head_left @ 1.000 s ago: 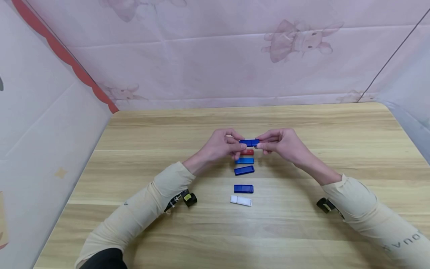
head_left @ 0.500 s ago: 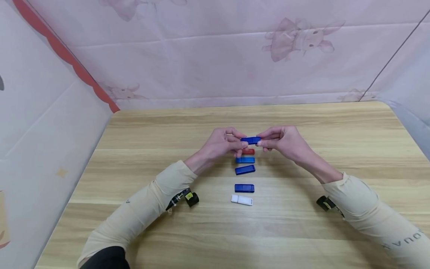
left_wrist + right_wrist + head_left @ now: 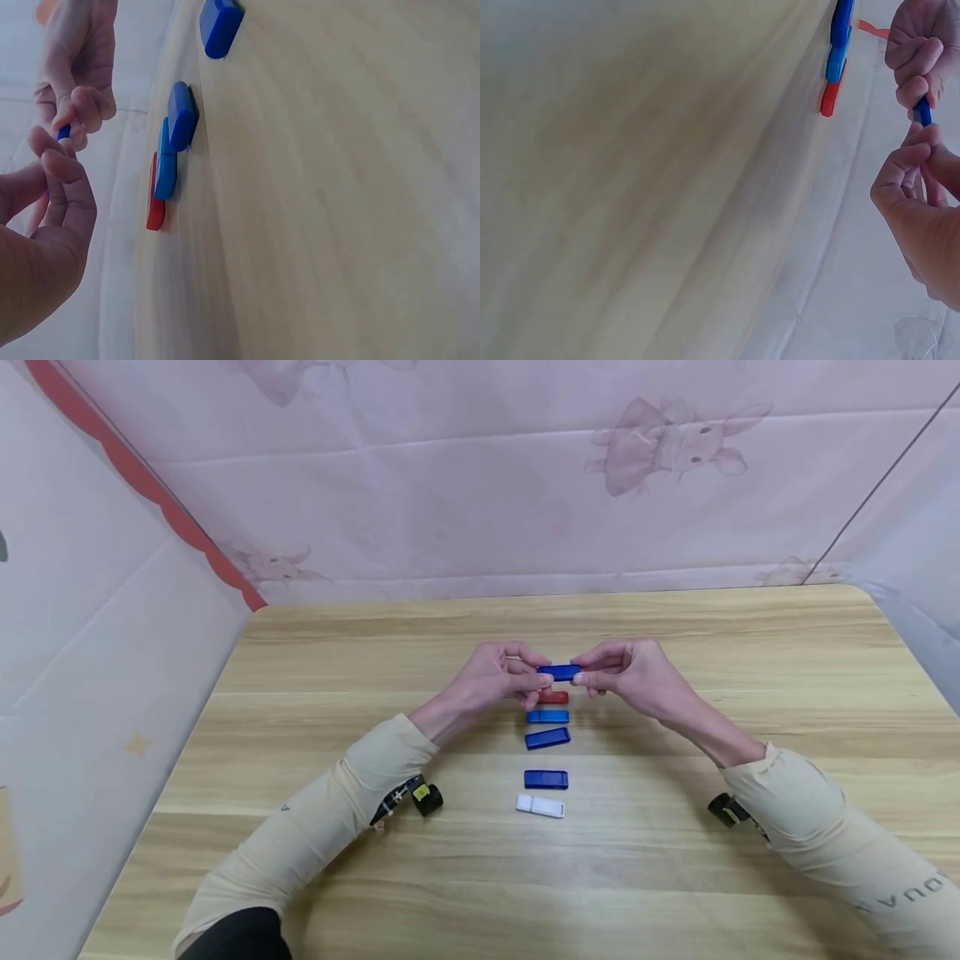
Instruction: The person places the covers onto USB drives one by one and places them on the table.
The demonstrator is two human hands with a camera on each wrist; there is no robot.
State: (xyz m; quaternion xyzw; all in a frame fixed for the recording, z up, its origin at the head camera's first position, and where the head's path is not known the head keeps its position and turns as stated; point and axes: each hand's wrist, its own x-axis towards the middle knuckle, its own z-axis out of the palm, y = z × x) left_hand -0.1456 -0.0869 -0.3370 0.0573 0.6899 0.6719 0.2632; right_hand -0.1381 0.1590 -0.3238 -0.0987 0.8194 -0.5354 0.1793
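Between my two hands a dark blue USB stick point(image 3: 559, 672) is held level above the table, one end in each. My left hand point(image 3: 498, 677) pinches its left end between thumb and fingers. The right end is pinched by my right hand point(image 3: 628, 677). In the right wrist view the blue USB stick point(image 3: 922, 112) shows between both sets of fingertips, which hide its ends. Just below it in the head view lies a red USB stick point(image 3: 555, 697), partly covered by left fingers. A lighter blue USB stick point(image 3: 547, 717) follows, nearer to me.
Closer still on the wooden table point(image 3: 675, 877) lie a slanted dark blue USB stick point(image 3: 547, 738), another dark blue one point(image 3: 546, 779) and a white USB stick point(image 3: 540, 806), all in one column. A patterned pink cloth point(image 3: 480, 510) hangs behind the table's far edge.
The held blue USB stick has tilted slightly, its top face looking narrower than a second ago. Both hands keep their pinch and have barely moved. The sticks on the table stay put.
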